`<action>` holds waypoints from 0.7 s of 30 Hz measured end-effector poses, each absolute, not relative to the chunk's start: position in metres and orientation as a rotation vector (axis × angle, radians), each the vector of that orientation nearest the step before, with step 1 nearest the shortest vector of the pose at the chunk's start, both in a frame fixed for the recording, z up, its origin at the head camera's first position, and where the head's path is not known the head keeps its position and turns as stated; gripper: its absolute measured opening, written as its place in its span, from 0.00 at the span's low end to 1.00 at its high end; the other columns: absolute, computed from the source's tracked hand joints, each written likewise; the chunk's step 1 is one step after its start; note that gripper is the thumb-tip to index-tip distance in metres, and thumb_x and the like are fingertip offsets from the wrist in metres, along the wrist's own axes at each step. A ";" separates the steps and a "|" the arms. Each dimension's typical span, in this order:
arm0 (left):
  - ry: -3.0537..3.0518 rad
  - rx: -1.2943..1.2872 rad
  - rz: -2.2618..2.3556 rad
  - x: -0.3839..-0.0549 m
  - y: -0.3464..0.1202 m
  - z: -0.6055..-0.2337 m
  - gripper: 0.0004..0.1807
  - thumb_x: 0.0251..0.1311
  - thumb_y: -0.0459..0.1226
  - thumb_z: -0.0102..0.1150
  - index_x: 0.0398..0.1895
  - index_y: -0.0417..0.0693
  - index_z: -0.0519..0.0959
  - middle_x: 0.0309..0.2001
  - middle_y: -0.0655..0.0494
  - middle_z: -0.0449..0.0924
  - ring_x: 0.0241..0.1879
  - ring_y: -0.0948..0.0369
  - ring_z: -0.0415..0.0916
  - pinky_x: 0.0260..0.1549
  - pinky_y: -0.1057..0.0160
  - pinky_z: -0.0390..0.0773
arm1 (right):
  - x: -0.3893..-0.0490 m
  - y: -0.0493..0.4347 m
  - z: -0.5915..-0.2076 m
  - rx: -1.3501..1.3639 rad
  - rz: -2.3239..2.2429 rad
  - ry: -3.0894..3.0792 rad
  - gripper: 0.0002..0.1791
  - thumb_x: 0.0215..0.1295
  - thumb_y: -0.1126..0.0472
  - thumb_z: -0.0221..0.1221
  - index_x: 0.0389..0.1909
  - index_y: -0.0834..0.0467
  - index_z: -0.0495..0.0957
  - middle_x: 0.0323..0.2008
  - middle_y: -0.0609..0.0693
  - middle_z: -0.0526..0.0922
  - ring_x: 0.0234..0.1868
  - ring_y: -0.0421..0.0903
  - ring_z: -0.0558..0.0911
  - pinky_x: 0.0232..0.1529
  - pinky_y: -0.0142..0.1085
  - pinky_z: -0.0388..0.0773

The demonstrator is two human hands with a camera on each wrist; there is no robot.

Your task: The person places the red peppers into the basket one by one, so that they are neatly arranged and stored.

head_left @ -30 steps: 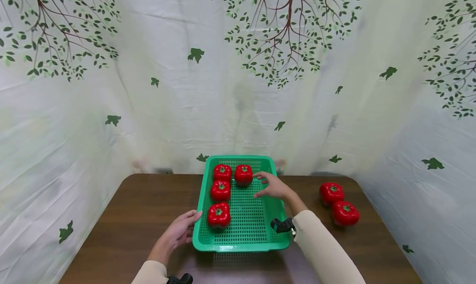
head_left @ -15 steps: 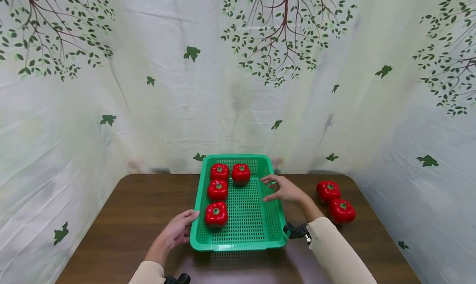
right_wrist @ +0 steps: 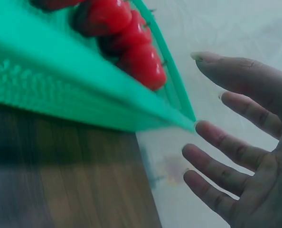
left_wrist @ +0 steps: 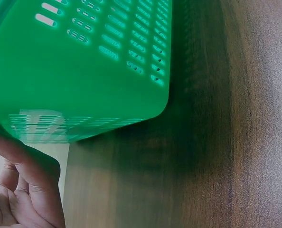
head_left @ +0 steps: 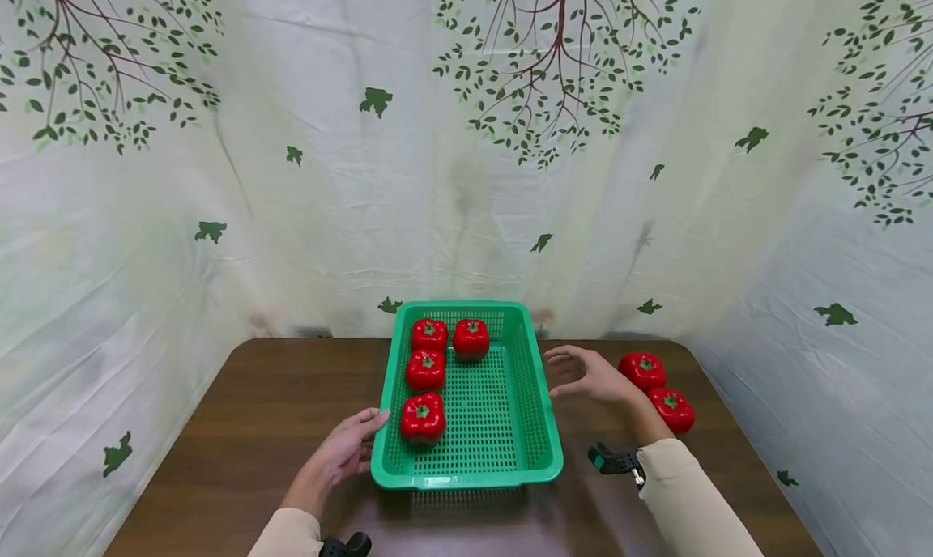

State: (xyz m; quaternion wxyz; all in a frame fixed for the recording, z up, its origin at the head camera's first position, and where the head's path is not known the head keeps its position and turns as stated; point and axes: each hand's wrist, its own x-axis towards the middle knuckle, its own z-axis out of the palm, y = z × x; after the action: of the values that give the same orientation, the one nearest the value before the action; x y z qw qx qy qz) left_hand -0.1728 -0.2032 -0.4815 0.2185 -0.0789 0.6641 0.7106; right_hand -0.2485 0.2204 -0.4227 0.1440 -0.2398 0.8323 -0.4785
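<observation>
Peppers (head_left: 423, 418), head view: four red ones inside the green basket (head_left: 466, 482), stems up. Three form a column along the basket's left wall, with the near one set a bit off from the other two. Fourth sits right of the column's far one, close to the basket's far wall. Loose pair (head_left: 671, 410), also red, on the brown table (head_left: 306, 403), well right of the basket, side by side, one a little nearer the person.

Left hand (head_left: 342, 448) at the basket's left side, thumb over the rim, fingers outside below it, so pinching the rim. Right hand (head_left: 594, 375) just right of the basket, between it and the loose pair; fingers bent and spread, thumb apart, holding nothing. Light sleeves (head_left: 700, 492) on both arms, black strap (head_left: 614, 460) at the right wrist. Pale curtain (head_left: 466, 217) with leaf print behind the basket.

Left wrist view: basket's slotted walls fill upper left, table beside them. Left hand at lower left, fingers bent; thumb contact not clear here.

Right wrist view: basket blurred, red peppers bunched inside it, one cut by the frame edge. Right hand beside the basket's corner, thumb and fingers fanned apart, palm bare. Table below the basket, curtain beyond.
</observation>
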 end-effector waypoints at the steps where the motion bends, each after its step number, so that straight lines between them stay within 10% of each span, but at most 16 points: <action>1: 1.838 -0.219 1.967 -0.173 -0.203 -0.481 0.22 0.66 0.52 0.54 0.50 0.45 0.72 0.41 0.51 0.79 0.39 0.54 0.82 0.39 0.57 0.82 | -0.248 0.225 -0.422 -0.691 -1.382 2.404 0.33 0.59 0.65 0.66 0.63 0.68 0.65 0.59 0.69 0.71 0.59 0.67 0.72 0.51 0.50 0.78; 21: 1.871 -0.243 1.951 -0.172 -0.203 -0.480 0.24 0.65 0.53 0.54 0.52 0.44 0.72 0.42 0.50 0.78 0.39 0.54 0.81 0.38 0.57 0.82 | -0.228 0.301 -0.422 -0.535 -1.267 2.654 0.32 0.56 0.59 0.69 0.60 0.61 0.70 0.58 0.64 0.74 0.59 0.67 0.71 0.56 0.61 0.70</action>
State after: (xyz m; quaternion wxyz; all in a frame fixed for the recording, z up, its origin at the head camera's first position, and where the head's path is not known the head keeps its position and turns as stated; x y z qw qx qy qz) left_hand -0.1718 -0.2027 -0.4803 0.2119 -0.0875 0.6736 0.7026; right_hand -0.2278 0.3009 -0.4217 0.0759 -0.1786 0.8853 -0.4227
